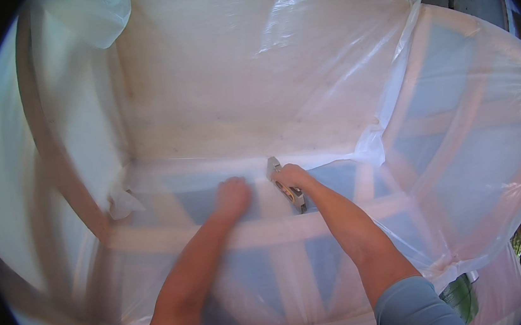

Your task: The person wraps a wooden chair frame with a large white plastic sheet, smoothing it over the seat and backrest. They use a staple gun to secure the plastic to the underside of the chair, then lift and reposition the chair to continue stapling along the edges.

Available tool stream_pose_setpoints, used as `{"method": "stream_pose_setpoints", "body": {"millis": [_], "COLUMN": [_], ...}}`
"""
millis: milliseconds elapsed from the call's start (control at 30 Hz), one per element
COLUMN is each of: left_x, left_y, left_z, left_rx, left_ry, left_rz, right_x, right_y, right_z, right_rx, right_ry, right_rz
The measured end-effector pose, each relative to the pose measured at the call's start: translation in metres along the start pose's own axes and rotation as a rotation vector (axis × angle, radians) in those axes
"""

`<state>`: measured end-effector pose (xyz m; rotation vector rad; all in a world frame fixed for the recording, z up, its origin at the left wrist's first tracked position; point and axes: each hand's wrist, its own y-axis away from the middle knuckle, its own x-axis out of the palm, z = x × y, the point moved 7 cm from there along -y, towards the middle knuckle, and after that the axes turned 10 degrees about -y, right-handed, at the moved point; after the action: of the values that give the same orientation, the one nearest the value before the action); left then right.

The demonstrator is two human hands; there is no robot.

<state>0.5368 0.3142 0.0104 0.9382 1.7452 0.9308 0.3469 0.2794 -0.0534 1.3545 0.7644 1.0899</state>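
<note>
A long, straight, pale wooden rail [255, 233] runs crosswise behind translucent white plastic sheeting [232, 70]. Just above the rail's middle, in the head view, is a grey metal staple gun with a looped handle [297, 202]; it slants, its lower end reaching about the rail's upper edge. The right hand [292, 177] is above the rail too, its grip clamped on the staple gun. The left hand [233, 196] is above the rail and left of the tool, near the sheeting, its fingers curled; it is blurred, so whether its grip pinches any plastic cannot be told.

Dark blue-grey areas [334, 262] show through the film below the rail, between pale wooden slats [295, 279]. A long brown wooden post [59, 152] rises from near the rail's left end. Above the rail's right end, the plastic gathers into a crumpled white bunch [370, 144]. Short light-blue sleeves [412, 308] cover the upper arms, below the rail.
</note>
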Motion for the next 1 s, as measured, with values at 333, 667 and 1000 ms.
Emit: {"method": "stream_pose_setpoints", "body": {"millis": [333, 667, 1000], "left_x": [-0.031, -0.1, -0.175], "left_y": [0.065, 0.218, 0.407], "left_z": [-0.007, -0.095, -0.132], "left_rx": [0.11, 0.303, 0.315], "left_ry": [0.012, -0.004, 0.111], "left_rz": [0.018, 0.198, -0.038], "right_x": [-0.119, -0.131, -0.027], "right_y": [0.143, 0.382, 0.583], "right_z": [-0.026, -0.09, -0.14], "right_rx": [-0.121, 0.058, -0.169], "right_ry": [-0.712, -0.43, -0.484], "right_rz": [-0.663, -0.704, -1.111]}}
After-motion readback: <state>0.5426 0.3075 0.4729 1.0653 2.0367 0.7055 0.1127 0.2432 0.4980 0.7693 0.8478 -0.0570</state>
